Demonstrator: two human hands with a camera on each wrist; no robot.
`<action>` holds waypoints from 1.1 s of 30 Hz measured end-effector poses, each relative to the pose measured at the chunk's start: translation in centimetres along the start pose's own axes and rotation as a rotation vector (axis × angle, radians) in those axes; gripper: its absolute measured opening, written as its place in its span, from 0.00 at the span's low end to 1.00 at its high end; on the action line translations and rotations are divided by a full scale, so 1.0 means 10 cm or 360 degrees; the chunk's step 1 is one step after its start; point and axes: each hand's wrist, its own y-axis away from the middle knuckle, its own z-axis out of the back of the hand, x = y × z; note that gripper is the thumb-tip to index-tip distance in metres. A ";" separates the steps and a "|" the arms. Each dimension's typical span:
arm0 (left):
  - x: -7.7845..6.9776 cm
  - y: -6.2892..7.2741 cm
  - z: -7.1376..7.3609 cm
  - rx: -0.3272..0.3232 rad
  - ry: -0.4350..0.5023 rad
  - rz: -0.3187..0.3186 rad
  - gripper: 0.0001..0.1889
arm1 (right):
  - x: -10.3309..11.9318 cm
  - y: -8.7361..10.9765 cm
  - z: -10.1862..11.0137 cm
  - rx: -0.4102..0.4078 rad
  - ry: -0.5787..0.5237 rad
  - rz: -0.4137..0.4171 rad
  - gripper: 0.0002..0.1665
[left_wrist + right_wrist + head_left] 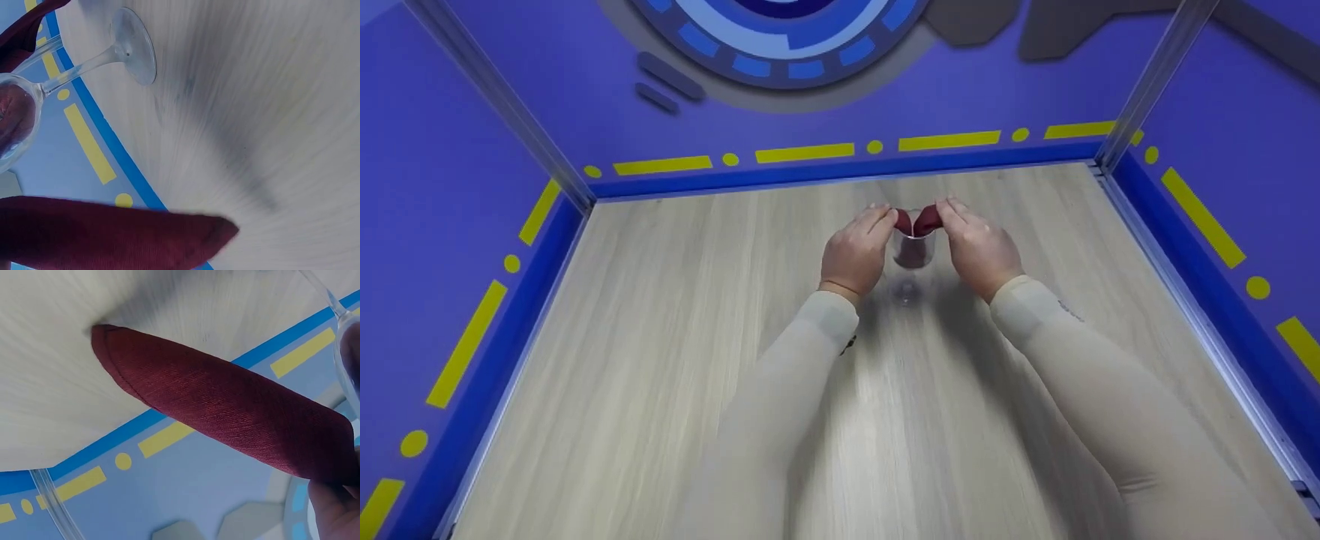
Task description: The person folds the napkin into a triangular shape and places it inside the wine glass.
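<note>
A clear stemmed wine glass [913, 257] stands upright on the table, its round foot [135, 46] flat on the wood. A dark red cloth napkin [225, 405] is tucked into the bowl, and its folded ends spill over the rim on both sides and hang down outside. My left hand [855, 257] pinches the napkin at the left of the rim. On the opposite side, my right hand [982, 251] pinches the other overhanging part, its fingertips partly visible in the right wrist view. Most of my left fingers are out of the left wrist view.
The light wood tabletop [660, 360] extends around the glass. Blue panels [780, 127] with yellow markings enclose its back and sides, joined by metal corner posts [1155, 75]. Both sleeved forearms reach across the front of the table.
</note>
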 end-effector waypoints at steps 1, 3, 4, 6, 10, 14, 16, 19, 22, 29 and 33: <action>0.00 0.00 0.00 0.0003 -0.0003 0.0009 0.14 | 0.00 0.01 -0.01 -0.0001 -0.0015 -0.0009 0.23; -0.01 0.01 0.00 0.0005 -0.0005 0.0023 0.14 | 0.01 0.02 -0.02 -0.0007 -0.0032 -0.0022 0.23; -0.01 0.02 0.00 0.0005 -0.0006 0.0026 0.14 | 0.02 0.03 -0.04 -0.0012 -0.0038 -0.0029 0.23; -0.02 0.02 0.00 -0.0004 -0.0006 0.0024 0.14 | 0.02 0.04 -0.05 -0.0036 -0.0039 -0.0032 0.22; -0.02 0.04 -0.01 -0.0031 -0.0018 0.0010 0.13 | 0.02 0.06 -0.08 -0.0070 -0.0034 -0.0033 0.20; -0.03 0.05 -0.01 -0.0046 -0.0039 0.0015 0.13 | 0.03 0.07 -0.09 -0.0073 -0.0012 -0.0051 0.20; -0.04 0.05 -0.01 -0.0051 -0.0044 0.0018 0.14 | 0.04 0.07 -0.10 -0.0081 -0.0001 -0.0055 0.20; -0.04 0.06 -0.01 -0.0056 -0.0044 0.0024 0.13 | 0.05 0.07 -0.11 -0.0118 0.0018 -0.0044 0.20; -0.04 0.07 -0.02 -0.0060 -0.0038 0.0032 0.13 | 0.05 0.07 -0.12 -0.0151 0.0033 -0.0033 0.19; -0.05 0.09 -0.04 -0.0089 -0.0012 0.0047 0.13 | 0.06 0.07 -0.14 -0.0162 -0.0009 -0.0059 0.17; -0.05 0.09 -0.04 -0.0089 -0.0009 0.0061 0.13 | 0.08 0.07 -0.15 -0.0155 -0.0016 -0.0085 0.16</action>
